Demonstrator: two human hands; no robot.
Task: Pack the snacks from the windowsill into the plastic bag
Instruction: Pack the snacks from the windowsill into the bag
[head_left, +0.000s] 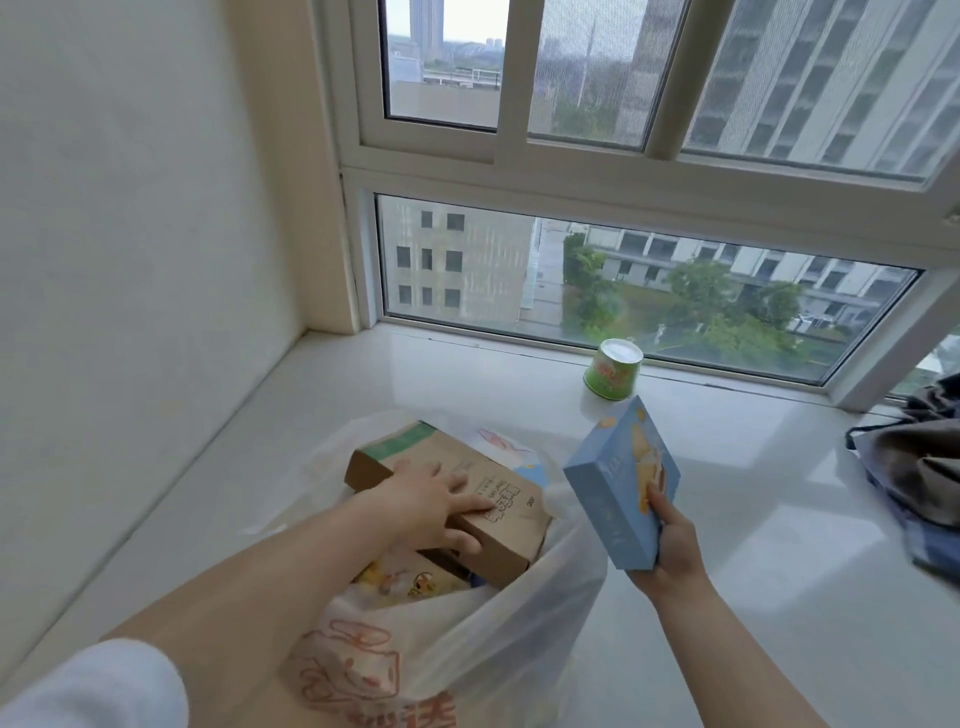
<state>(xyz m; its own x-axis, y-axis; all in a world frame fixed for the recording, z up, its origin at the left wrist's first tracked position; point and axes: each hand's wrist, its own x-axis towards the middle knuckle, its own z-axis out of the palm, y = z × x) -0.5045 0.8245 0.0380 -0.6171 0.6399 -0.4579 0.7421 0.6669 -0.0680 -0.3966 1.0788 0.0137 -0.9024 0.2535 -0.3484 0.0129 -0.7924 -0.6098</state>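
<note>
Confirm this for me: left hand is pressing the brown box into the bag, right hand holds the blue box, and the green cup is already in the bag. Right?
Not quite. The green cup is not in the bag; the head view shows it upright on the windowsill by the glass. The rest holds: the left hand presses the brown box, and the right hand holds the blue box.

The windowsill (727, 493) is polished stone, glossy enough to mirror the window. The plastic bag (498, 639) is thin, translucent film (printed in orange). The brown box (509, 525) is matt kraft cardboard; the blue box (613, 499) looks smooth, lightly sheened card. The green cup (613, 371) looks glossy.
</note>
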